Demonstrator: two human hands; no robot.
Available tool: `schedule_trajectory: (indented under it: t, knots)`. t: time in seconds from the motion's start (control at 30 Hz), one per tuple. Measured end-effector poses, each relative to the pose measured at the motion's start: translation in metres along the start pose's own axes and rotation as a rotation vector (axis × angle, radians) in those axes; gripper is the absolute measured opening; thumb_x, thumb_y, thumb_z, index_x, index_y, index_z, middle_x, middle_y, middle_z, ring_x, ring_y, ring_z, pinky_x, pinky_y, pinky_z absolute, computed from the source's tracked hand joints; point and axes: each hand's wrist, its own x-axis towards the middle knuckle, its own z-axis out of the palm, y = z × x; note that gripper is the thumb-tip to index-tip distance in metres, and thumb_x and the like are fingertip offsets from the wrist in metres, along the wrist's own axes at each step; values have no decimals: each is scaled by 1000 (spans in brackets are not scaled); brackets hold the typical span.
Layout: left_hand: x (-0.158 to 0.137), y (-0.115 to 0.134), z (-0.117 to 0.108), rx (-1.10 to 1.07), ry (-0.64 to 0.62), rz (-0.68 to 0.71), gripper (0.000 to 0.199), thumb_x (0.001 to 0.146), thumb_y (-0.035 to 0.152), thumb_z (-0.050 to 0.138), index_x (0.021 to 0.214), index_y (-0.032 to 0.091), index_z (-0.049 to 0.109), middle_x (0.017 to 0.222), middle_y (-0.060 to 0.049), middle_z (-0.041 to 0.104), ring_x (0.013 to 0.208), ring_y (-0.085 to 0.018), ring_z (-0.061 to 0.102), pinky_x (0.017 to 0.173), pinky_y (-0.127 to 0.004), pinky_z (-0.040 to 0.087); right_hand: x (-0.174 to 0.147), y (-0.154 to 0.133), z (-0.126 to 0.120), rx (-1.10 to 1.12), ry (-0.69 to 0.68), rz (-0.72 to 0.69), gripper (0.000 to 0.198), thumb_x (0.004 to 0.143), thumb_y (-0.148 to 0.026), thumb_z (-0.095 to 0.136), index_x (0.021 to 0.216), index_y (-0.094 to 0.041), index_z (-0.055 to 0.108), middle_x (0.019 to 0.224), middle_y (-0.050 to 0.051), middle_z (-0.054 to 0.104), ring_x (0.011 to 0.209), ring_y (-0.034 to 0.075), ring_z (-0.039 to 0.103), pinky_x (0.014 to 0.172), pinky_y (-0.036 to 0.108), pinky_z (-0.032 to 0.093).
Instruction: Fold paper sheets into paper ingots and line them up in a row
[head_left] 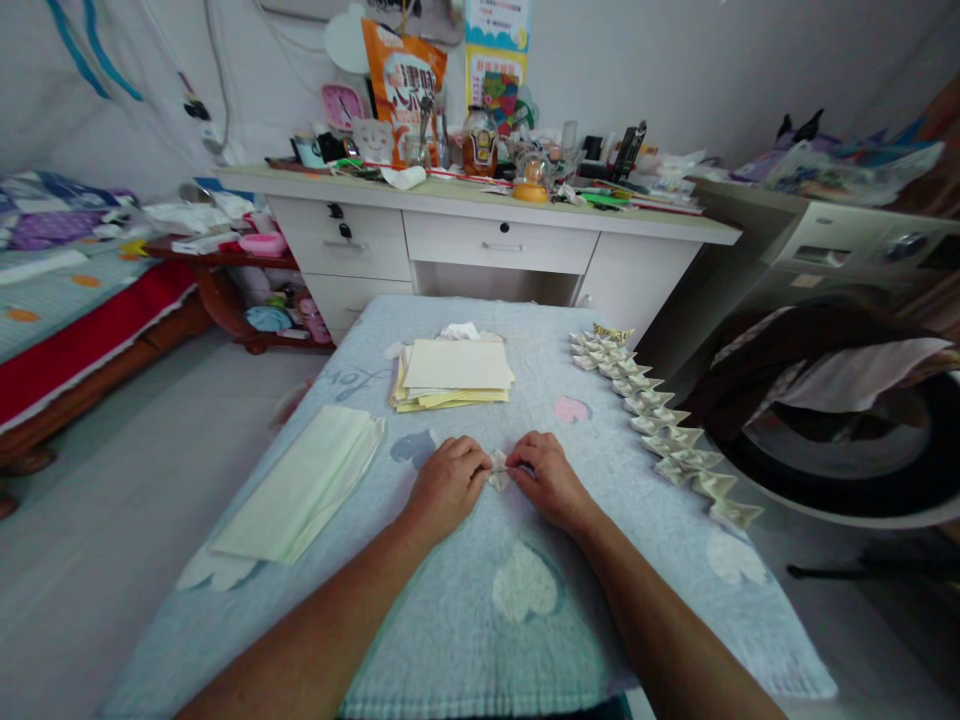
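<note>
Between my two hands, low over the cloth-covered table, is a small piece of folded pale paper (498, 472). The fingers of my left hand (454, 475) pinch its left side. On the other side, my right hand (547, 472) pinches the right edge, thumb and fingers together. Just beyond lies a stack of cream paper sheets (459, 365). To the left rests a pile of long pale-green paper (304, 485). Along the right edge runs a row of several folded paper pieces (667, 437) with pointed ends.
A light-blue patterned cloth (420, 640) covers the table. Behind stands a white desk (501, 245) crowded with jars, a pink clock (343, 106) and an orange bag (401, 90). At right is a washing machine (862, 240) with laundry in its open door. A bed (82, 340) stands left.
</note>
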Motion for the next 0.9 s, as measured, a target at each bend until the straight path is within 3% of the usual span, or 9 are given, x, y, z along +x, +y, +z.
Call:
schedule_trajectory:
  t: [0.5,0.9]
  knots:
    - [4,-4,4,36,60,-111,11,82,23,57,74,19,64,85,-4,56,86,-20,52,83,-35,39,2,-3,4,-110,16,134,9,85,-21,58,81,-18,66,94,5,57,92,19,46,84,31,32]
    - [4,-1,3,115,41,-165,14,85,24,54,76,20,64,88,-4,57,88,-20,52,83,-35,39,4,-5,10,-213,19,215,12,86,-28,59,80,-19,64,98,6,56,94,20,45,81,32,31]
